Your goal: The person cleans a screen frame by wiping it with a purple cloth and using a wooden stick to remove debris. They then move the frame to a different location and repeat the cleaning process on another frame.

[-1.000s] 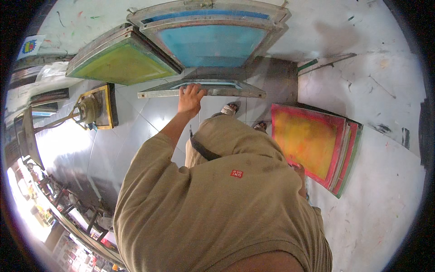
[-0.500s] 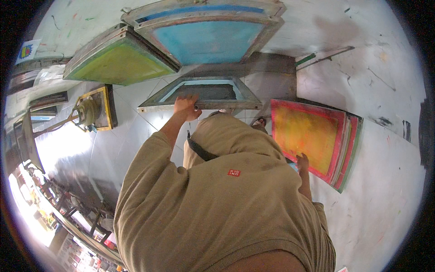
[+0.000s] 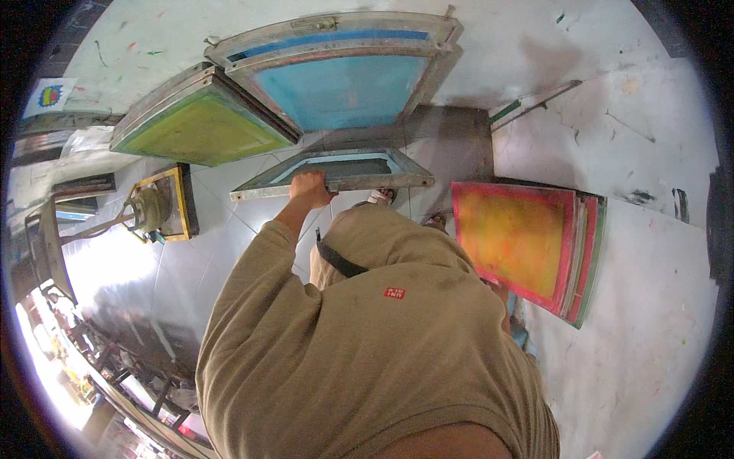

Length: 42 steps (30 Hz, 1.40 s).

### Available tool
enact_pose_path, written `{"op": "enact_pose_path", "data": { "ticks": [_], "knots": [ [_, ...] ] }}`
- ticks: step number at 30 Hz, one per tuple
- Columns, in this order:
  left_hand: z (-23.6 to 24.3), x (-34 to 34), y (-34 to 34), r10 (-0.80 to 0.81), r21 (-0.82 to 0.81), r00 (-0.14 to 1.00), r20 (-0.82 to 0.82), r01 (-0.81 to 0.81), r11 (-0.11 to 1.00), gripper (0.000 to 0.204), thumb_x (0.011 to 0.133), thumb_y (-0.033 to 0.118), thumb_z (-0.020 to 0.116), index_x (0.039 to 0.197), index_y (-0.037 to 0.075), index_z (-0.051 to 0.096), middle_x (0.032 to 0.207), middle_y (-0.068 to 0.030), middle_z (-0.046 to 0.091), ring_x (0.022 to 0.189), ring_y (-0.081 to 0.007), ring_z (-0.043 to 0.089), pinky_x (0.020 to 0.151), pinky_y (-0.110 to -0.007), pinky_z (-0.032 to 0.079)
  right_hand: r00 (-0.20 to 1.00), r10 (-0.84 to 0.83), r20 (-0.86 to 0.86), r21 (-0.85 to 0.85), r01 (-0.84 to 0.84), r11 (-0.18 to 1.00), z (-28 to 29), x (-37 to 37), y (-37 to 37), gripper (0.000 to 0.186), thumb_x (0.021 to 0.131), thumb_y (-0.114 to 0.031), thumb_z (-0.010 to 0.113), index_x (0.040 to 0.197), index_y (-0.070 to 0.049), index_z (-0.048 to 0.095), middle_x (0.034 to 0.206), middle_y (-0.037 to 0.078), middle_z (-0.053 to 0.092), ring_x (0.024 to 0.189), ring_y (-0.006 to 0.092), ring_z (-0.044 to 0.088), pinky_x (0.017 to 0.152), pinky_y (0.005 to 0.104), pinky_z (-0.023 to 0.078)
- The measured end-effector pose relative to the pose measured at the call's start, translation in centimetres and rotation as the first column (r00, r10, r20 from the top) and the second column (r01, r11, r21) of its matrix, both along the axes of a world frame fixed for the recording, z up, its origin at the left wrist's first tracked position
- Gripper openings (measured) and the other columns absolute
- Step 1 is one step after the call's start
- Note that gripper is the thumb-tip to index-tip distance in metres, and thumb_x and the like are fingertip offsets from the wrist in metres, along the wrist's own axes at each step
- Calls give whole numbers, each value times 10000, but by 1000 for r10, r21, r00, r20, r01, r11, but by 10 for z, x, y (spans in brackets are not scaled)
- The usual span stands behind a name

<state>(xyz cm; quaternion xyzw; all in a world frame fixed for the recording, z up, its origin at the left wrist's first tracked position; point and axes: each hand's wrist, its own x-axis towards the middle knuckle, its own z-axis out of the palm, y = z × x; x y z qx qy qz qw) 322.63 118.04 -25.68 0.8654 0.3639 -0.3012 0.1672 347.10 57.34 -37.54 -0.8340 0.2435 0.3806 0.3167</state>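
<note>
Left hand [image 3: 308,188] curled around near rail of grey-framed screen [image 3: 359,165]; elbow bent, reaching forward. Screen tilted in front, near blue screen [image 3: 344,88]. Frame looks stiff, likely light; mesh probably fragile, so grip rails. Right hand [image 3: 500,291] mostly hidden by yellow screen [image 3: 512,237]; can't tell grip.

You wear this fisheye view on your head, the left of two cameras side by side. It faces steeply down: your shirt [image 3: 367,352] fills the near lower middle, your left hand [image 3: 310,189] shows farther out, and the floor [image 3: 206,237] and pale wall [image 3: 520,38] spread beyond, straight edges bending toward the rim.
</note>
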Motion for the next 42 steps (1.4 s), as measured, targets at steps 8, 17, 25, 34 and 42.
{"op": "enact_pose_path", "data": {
  "ticks": [8,17,25,34,42],
  "knots": [
    [-4,0,-2,-3,31,999,-32,4,1000,502,743,539,628,1015,118,664,990,-121,674,931,-290,647,789,-398,523,985,28,172,405,-97,909,-100,31,-79,355,861,-232,550,1198,-121,525,944,88,616,770,213,594,654,417,477],
    [109,29,-34,-2,157,995,100,-14,987,539,704,588,673,936,103,689,949,-136,671,925,-304,640,810,-402,516,832,436,342,218,-522,825,-17,94,97,566,783,-190,711,1269,-30,468,903,78,616,727,177,583,592,313,466],
    [368,49,-99,-49,338,943,330,-70,938,617,566,523,809,874,5,675,790,-194,641,857,-323,619,787,-418,475,474,534,701,297,-874,385,128,90,252,988,639,-500,791,1370,4,356,1395,218,385,1290,332,378,1048,426,329],
    [609,70,-155,-77,504,972,222,-47,863,629,660,515,779,1066,49,665,1084,-186,641,1005,-249,614,884,-414,480,742,64,668,720,-665,199,216,91,272,694,660,-397,782,1158,5,513,1049,109,582,960,268,547,870,388,446],
    [503,-47,-64,-369,395,162,915,-535,747,753,767,594,551,1231,6,471,1249,-174,491,1142,-296,459,968,-426,353,858,-211,469,874,-415,253,289,166,189,607,857,-432,577,1253,-1,415,1203,130,481,1078,269,485,912,429,415]
  ]
}}
